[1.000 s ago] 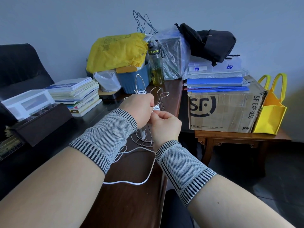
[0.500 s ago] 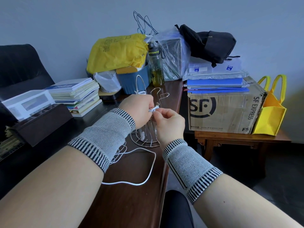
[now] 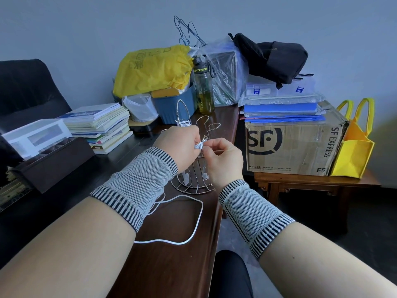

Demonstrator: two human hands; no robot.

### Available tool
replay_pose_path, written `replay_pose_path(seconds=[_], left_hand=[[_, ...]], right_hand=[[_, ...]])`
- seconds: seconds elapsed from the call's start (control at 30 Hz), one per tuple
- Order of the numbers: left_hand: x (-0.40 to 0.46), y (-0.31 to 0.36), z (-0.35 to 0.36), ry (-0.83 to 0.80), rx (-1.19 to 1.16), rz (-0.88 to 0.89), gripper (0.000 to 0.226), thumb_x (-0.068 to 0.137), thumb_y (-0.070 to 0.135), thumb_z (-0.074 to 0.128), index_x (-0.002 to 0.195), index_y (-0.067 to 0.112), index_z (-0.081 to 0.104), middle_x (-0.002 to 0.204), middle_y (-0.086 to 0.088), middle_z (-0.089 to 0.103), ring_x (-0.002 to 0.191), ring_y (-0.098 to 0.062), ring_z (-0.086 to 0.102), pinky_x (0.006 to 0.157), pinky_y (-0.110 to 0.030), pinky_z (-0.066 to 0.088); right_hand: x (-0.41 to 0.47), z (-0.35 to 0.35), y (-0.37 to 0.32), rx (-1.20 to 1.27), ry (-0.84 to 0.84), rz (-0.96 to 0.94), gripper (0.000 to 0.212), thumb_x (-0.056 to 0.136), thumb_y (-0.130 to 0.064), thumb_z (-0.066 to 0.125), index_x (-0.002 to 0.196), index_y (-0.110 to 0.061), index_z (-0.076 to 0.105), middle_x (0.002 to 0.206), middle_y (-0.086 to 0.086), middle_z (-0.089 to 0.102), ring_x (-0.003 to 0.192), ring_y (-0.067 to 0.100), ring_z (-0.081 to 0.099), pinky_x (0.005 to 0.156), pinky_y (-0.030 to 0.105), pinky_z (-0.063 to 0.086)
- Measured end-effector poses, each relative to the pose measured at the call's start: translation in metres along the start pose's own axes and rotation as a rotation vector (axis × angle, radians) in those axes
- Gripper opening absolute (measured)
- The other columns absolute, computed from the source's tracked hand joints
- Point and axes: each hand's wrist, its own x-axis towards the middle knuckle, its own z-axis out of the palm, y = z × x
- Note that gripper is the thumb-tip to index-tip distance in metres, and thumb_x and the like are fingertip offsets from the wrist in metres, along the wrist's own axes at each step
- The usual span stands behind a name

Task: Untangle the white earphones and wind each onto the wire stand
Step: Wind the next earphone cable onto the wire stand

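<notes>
Far left: dark box [image 3: 53, 162], book stack [image 3: 101, 125], not involved. My left hand [image 3: 178, 147] is curled around a small bunch of white earphone cord [image 3: 198, 145], fingers closed on it just in front of the wire stand [image 3: 193, 164]. My right hand [image 3: 223, 160] pinches the same bunch from the other side, thumb and forefinger tight, both hands touching at the cord. Stand sits on the dark table [image 3: 171, 265] near its right edge; one earlier winding shows on the tall back loop [image 3: 183, 123]. Slack cord loops on the table under my left wrist, toward me.

Risk, my guess: pulling hard here tightens the knot rather than freeing it. The trailing slack could snag the stand base and tip or drag it off the near edge. SF box [image 3: 294, 147] and yellow bag [image 3: 354, 151] right, clear of this.
</notes>
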Motion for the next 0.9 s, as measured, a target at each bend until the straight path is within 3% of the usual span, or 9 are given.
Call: replay_pose_path(seconds=[0.23, 0.37, 0.6, 0.9], left_hand=[[-0.001, 0.001, 0.002, 0.028, 0.001, -0.029, 0.014, 0.091, 0.034, 0.06, 0.102, 0.024, 0.06, 0.1, -0.002, 0.069, 0.095, -0.025, 0.062, 0.078, -0.037, 0.051], [-0.003, 0.004, 0.001, 0.046, 0.013, -0.026, 0.014, 0.093, 0.032, 0.058, 0.104, 0.023, 0.059, 0.1, -0.002, 0.068, 0.094, -0.024, 0.061, 0.072, -0.033, 0.045], [-0.006, 0.005, 0.0, 0.057, 0.037, 0.009, 0.017, 0.097, 0.03, 0.053, 0.11, 0.02, 0.057, 0.104, -0.003, 0.068, 0.096, -0.026, 0.062, 0.079, -0.038, 0.05], [-0.009, 0.004, 0.007, 0.103, 0.016, 0.007, 0.016, 0.097, 0.03, 0.053, 0.11, 0.021, 0.056, 0.103, -0.003, 0.069, 0.096, -0.028, 0.061, 0.073, -0.037, 0.047]], right_hand=[[0.005, -0.007, -0.004, 0.034, -0.019, -0.052, 0.019, 0.084, -0.017, 0.072, 0.092, -0.028, 0.059, 0.084, -0.014, 0.063, 0.079, 0.006, 0.06, 0.086, 0.034, 0.053], [0.006, -0.009, -0.005, 0.015, -0.073, -0.089, 0.017, 0.085, -0.016, 0.07, 0.089, -0.03, 0.061, 0.08, -0.016, 0.063, 0.073, 0.004, 0.059, 0.084, 0.038, 0.055], [0.007, -0.012, -0.003, -0.068, -0.12, -0.19, 0.016, 0.087, -0.016, 0.068, 0.094, -0.029, 0.061, 0.08, -0.02, 0.06, 0.068, 0.004, 0.057, 0.078, 0.035, 0.055], [0.01, -0.015, 0.001, -0.091, -0.115, -0.208, 0.025, 0.086, -0.014, 0.068, 0.08, -0.035, 0.054, 0.08, -0.017, 0.062, 0.067, 0.008, 0.059, 0.077, 0.038, 0.056]])
